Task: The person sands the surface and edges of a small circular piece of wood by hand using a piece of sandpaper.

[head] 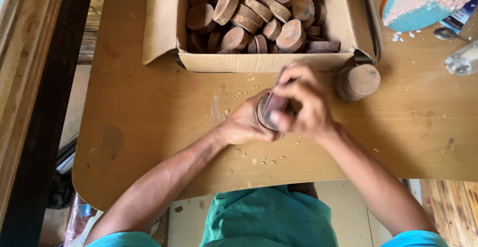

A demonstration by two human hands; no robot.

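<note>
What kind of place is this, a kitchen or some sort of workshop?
Probably a small craft workshop: a cardboard box full of round wooden slices, a worn wooden table, and a paint-smeared round board.

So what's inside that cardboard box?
The cardboard box is full of round wooden slices, bark-edged, piled loosely, some on edge. Its bottom and lower layers are covered by the top ones, so how deep the pile goes cannot be seen.
</note>
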